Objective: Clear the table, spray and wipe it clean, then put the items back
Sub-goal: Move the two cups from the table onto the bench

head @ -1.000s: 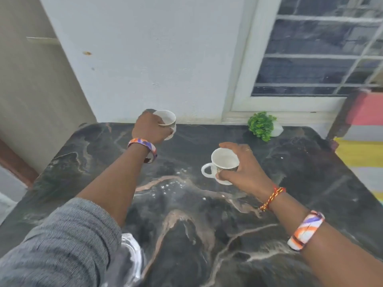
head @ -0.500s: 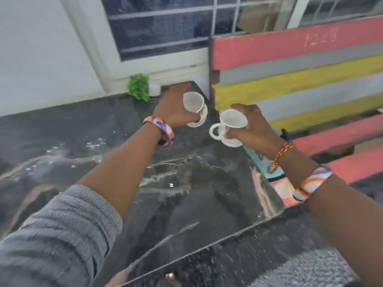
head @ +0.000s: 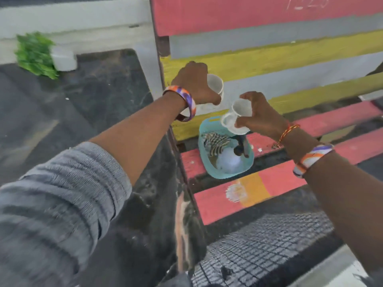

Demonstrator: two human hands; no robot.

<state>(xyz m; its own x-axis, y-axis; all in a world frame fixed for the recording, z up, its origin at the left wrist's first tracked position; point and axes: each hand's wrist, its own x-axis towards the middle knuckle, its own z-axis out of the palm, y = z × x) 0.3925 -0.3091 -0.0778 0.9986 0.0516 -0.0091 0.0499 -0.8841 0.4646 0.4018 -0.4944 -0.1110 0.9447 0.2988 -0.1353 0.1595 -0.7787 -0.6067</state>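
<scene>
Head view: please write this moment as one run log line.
left hand: holds white cup | right hand: holds white mug | both above teal basket on bench

A: What is showing on the right, beyond the dark stone edge?

B: A painted slatted seat is lying there, its planks running in pink with dark gaps between them. A backrest is rising behind it in bands of pink, grey and yellow.

A: Any marks on it?

B: Faint chalk scribbles are showing at the top of the pink band, too blurred to read. An orange patch is interrupting the nearest pink plank, with a white smear sitting just beside it.

A: And lower down?

B: A dark grid-patterned surface is stretching below the seat. A white ledge is running along the top left.
</scene>
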